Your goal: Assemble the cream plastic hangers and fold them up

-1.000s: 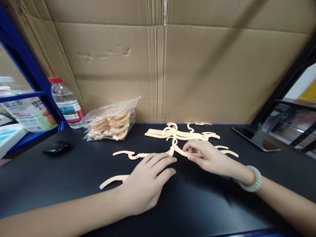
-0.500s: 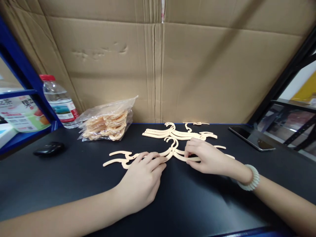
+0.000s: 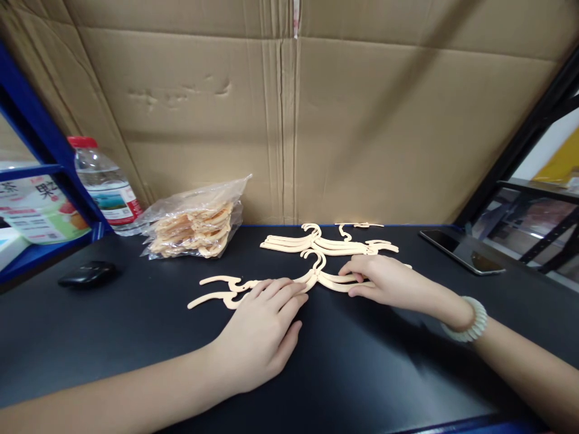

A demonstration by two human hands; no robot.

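Two cream folding clothes hangers [image 3: 312, 278] lie almost together on the black table, hooks pointing away from me. My left hand [image 3: 262, 328] rests over their left arms, its fingers laid out flat and the thumb apart. At the right arms, my right hand [image 3: 384, 282] has thumb and fingers closed round the hangers, hiding most of their right ends. Just behind lies another stack of cream hangers [image 3: 289, 244], their hooks bunched at the middle. A small loose cream piece [image 3: 346, 233] is at the table's back edge.
A clear bag of cream hanger parts [image 3: 194, 226] stands at the back left, beside a red-capped water bottle [image 3: 111, 196]. A black mouse [image 3: 88, 274] lies at the left, a phone [image 3: 461, 252] at the right. A cardboard wall [image 3: 362, 120] closes off the back.
My right hand has slid a little to the right along the hanger arms, uncovering more of them near the middle. The left hand stays nearly in place, its thumb now further from the fingers.
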